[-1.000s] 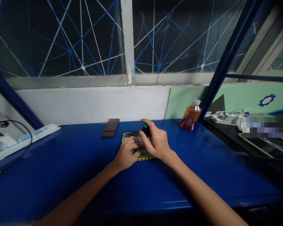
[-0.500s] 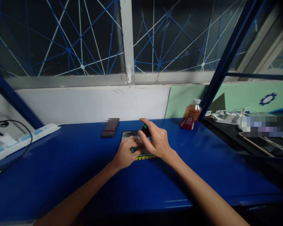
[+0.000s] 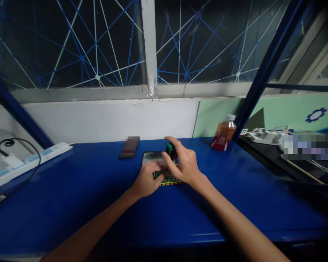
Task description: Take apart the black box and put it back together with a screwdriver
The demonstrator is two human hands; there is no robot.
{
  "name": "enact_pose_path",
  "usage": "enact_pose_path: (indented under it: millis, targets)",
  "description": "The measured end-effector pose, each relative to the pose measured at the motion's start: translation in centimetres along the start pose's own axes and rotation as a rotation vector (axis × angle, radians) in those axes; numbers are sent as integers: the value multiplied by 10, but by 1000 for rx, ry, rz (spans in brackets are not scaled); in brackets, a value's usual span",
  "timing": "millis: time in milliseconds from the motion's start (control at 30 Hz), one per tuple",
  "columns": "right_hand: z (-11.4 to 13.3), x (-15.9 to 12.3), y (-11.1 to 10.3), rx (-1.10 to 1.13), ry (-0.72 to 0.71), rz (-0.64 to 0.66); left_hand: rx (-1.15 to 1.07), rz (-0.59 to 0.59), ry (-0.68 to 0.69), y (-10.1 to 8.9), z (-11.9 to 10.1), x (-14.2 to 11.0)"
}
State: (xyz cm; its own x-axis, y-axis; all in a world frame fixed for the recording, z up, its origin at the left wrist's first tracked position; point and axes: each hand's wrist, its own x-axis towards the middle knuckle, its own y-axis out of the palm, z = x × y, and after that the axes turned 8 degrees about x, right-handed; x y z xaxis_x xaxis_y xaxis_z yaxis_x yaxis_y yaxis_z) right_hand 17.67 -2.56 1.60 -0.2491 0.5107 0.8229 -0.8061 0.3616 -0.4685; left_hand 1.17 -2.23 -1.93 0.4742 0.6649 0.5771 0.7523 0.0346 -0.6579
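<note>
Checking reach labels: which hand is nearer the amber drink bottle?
Right. The right hand is left of the bottle and nearer the desk's front edge; the left hand sits farther left.

Broad room lay open on the glossy blue worktop between the two forearms and its front edge. In the middle, the left hand and right hand blocked the way over a flat, dark-rimmed rectangular case, with a short green-and-black object jutting up in the right hand's grip. Behind left, a thin dark rectangular slab made a low obstacle. A passage ran rightward to a clear, white-capped bottle of amber drink, beside a slanting blue metal post. Far left, a long white power strip and looping black cable narrowed access.
</note>
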Motion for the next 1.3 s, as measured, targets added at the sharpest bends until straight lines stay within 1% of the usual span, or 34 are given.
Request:
enact_pose_path:
  millis: [267,500,800,967,1067,1300]
  targets:
    - [0,-1,2,-3,-20,3,9,-56,-9,4,3,-2]
    - [-1,-1,3,-28,-16,-9,40,-20,-19,5,6,-4]
    - [-1,-1,2,-32,-8,-8,40,-18,-6,4,6,-4]
    - [-1,-1,4,-42,0,-15,63,-96,7,8,8,-4]
    - [-1,-1,4,-41,3,-14,48,-117,11,9,9,-3]
    - [-1,0,3,-55,-6,1,73,-71,9,7,7,-4]
